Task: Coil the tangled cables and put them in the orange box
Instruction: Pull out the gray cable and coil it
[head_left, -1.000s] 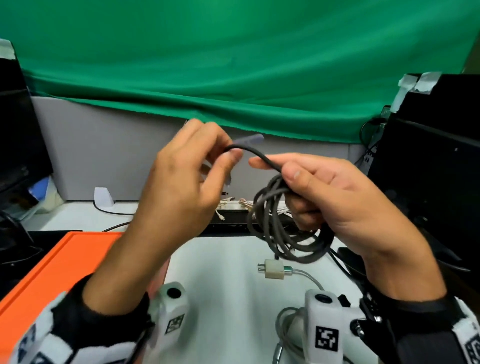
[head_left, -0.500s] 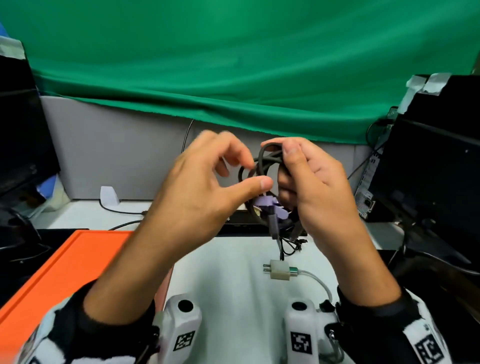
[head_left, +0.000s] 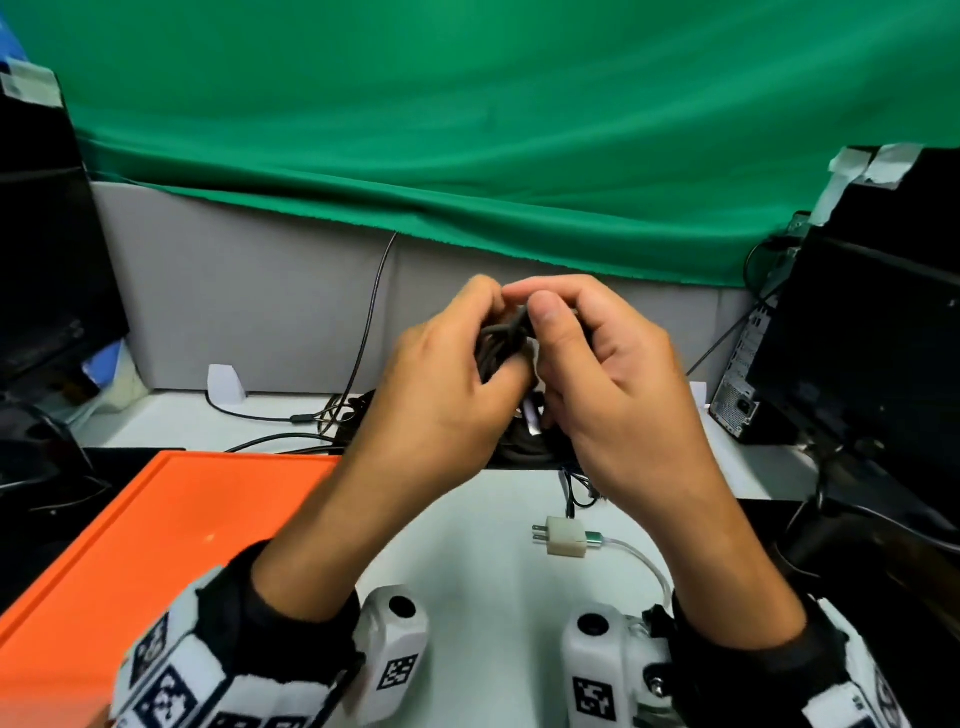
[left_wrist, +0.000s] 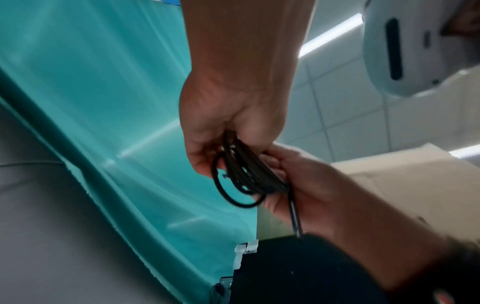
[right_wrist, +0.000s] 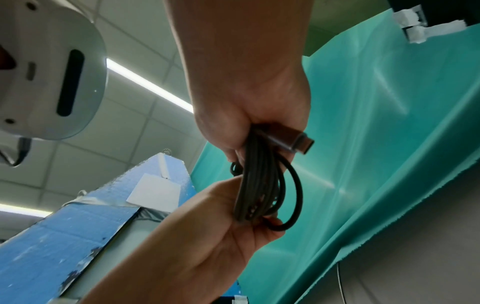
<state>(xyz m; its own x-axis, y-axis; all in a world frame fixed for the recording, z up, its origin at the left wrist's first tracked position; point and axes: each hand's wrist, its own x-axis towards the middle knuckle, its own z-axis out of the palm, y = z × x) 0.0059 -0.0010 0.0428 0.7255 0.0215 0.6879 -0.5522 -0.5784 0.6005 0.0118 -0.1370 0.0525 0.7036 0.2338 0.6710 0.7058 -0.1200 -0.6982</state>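
Note:
A dark grey cable (head_left: 501, 343), wound into a small coil, is held up above the table between both hands. My left hand (head_left: 485, 338) grips the coil's left side with curled fingers. My right hand (head_left: 540, 325) pinches it from the right, thumb on top. A silvery connector (head_left: 531, 415) hangs below the hands. The left wrist view shows the coil (left_wrist: 244, 174) clamped between left hand (left_wrist: 221, 156) and right hand (left_wrist: 275, 164). In the right wrist view the plug end (right_wrist: 298, 139) sticks out of my right hand (right_wrist: 241, 148). The orange box (head_left: 156, 545) sits low on the left.
A white charger plug (head_left: 563, 538) with its pale cable (head_left: 644, 561) lies on the white table below the hands. More dark cables (head_left: 332, 410) lie by the grey back wall. Black computer gear stands at the right (head_left: 857, 338) and the left (head_left: 47, 260).
The coil has been bunched tighter. My left hand, which was leading the loose end round, has closed onto the coil against the right hand.

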